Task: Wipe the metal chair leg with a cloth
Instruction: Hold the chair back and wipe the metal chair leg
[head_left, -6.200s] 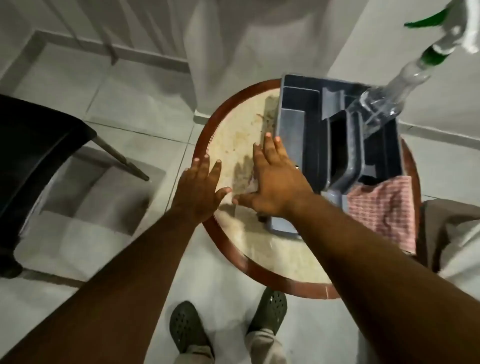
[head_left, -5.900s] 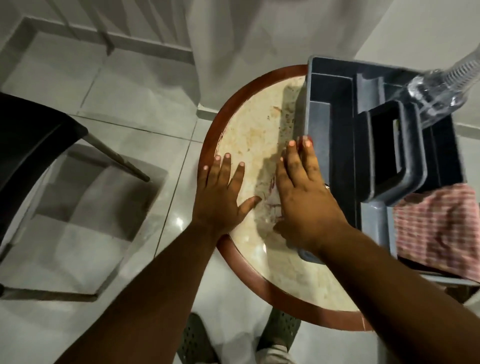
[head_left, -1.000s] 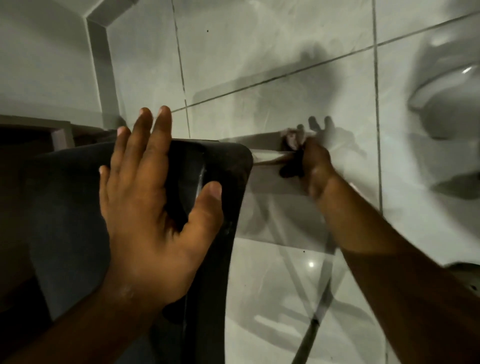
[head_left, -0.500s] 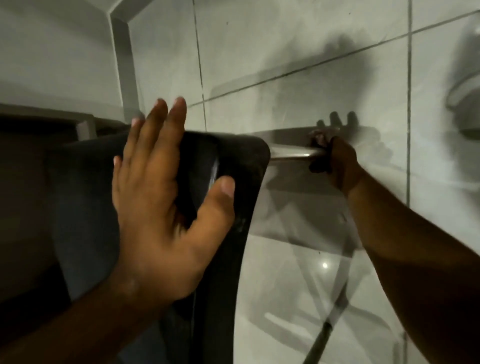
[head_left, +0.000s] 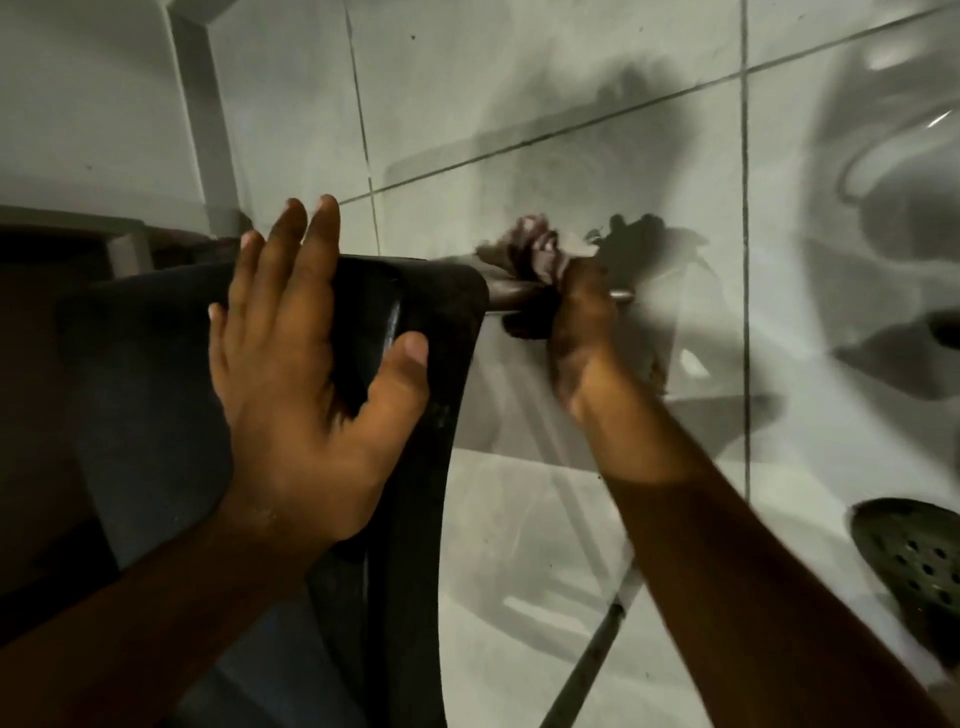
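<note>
A black chair seat (head_left: 156, 353) fills the left of the head view. My left hand (head_left: 306, 364) lies flat on it with the fingers spread, near its right edge. A thin metal chair leg (head_left: 621, 296) sticks out to the right from under the seat's corner. My right hand (head_left: 576, 322) is closed around this leg with a crumpled cloth (head_left: 530, 254) wrapped on it; the cloth bunches out above my fingers. Only a short bare tip of the leg shows past my hand.
The floor is glossy grey tile (head_left: 571, 104) with dark grout lines and strong shadows. A second metal leg (head_left: 587, 665) runs down toward the lower middle. A dark green perforated shoe (head_left: 919, 566) is at the lower right. A wall corner (head_left: 202, 104) rises at the upper left.
Six seconds ago both hands lay flat on a round table beside a grey caddy. Over the last second my right hand slid the cloth outward along the leg, then back toward the seat.
</note>
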